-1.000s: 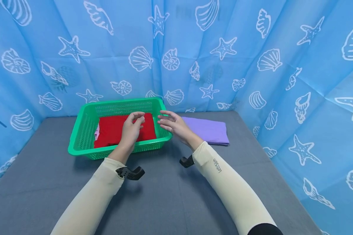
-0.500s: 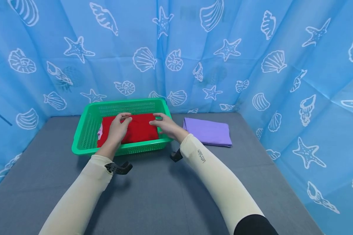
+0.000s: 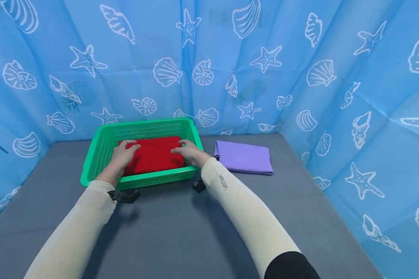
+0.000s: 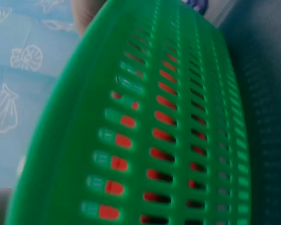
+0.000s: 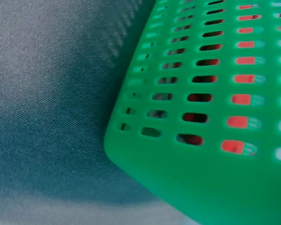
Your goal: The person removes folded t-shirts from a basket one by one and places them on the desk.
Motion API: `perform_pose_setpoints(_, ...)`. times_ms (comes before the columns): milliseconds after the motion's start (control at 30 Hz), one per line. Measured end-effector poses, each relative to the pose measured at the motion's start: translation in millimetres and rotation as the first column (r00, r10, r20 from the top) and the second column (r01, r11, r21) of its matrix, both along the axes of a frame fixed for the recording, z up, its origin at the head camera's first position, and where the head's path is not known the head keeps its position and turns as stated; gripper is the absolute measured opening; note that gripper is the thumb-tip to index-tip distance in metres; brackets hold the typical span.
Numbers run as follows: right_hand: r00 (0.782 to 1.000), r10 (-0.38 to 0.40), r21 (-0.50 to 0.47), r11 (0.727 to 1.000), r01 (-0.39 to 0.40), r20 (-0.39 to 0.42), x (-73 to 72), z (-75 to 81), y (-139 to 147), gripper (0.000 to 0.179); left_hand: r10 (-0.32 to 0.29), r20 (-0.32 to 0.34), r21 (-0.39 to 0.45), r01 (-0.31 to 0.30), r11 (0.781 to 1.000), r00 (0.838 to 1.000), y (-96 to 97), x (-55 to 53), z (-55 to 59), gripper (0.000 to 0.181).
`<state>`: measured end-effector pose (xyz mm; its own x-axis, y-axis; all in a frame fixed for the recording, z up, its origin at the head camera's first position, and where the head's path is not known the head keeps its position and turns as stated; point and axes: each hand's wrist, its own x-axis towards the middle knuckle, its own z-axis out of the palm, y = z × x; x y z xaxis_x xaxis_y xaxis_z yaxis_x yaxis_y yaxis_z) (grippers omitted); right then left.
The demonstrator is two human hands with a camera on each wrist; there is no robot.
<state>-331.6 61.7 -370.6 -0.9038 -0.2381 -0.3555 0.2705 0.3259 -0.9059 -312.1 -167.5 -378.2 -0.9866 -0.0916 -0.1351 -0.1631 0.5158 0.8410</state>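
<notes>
Folded red cloth [image 3: 155, 155] lies inside the green plastic basket [image 3: 167, 176]. Over the cloth's left end is my left hand [image 3: 121, 157], thumb apart from loosely bent fingers. My right hand [image 3: 191, 153] reaches over the basket's right side, its fingertips right at the cloth's right end. In the left wrist view the basket's slotted wall [image 4: 182, 122] fills most of the picture, with a bit of the left hand [image 4: 86, 11] at the top. The right wrist view is taken up by a basket corner [image 5: 178, 159], red cloth showing through the slots.
A folded purple cloth [image 3: 244, 157] lies on the grey-covered table [image 3: 174, 232], right of the basket. A blue curtain [image 3: 209, 58] with white shell and starfish prints hangs behind the table and along its sides.
Both hands have moved left and lower, from above the basket's right part to the two ends of the red cloth. They are now farther apart. The purple cloth stays put.
</notes>
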Motion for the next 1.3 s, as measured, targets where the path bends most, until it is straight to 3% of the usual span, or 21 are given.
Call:
perform_pose_setpoints(333,0.997,-0.041,-0.022,0.999,0.042,0.06,-6.5,-2.0,-1.7,0.062,-0.06,0.116,-0.059,0.068,0.996,0.991,-16.2,-4.7,0.2,0.062)
perform_pose_setpoints(567,0.997,-0.051,-0.034,0.998,0.053,0.059,-10.4,-0.7,-3.4,0.061,-0.118,0.187,-0.022,0.124,0.992,0.975,-35.6,-10.1,-1.8,0.073)
perform_pose_setpoints(867,0.992,-0.052,-0.036,0.998,0.056,0.114,-17.9,-7.9,-2.7,0.064,-0.191,0.251,0.003,0.197,0.98,0.949,-40.3,-22.1,-4.3,0.083)
perform_pose_setpoints(1067,0.985,-0.047,-0.071,0.996,0.059,0.165,-20.6,-11.7,-5.1,0.067,-0.237,0.255,0.041,0.234,0.971,0.938,-48.7,-27.4,-13.3,0.084)
perform_pose_setpoints(1300,0.98,-0.051,-0.099,0.993,0.071,0.192,-20.1,-13.0,-7.7,0.07,-0.292,0.223,0.015,0.296,0.955,0.93,-49.3,-28.7,-21.8,0.085)
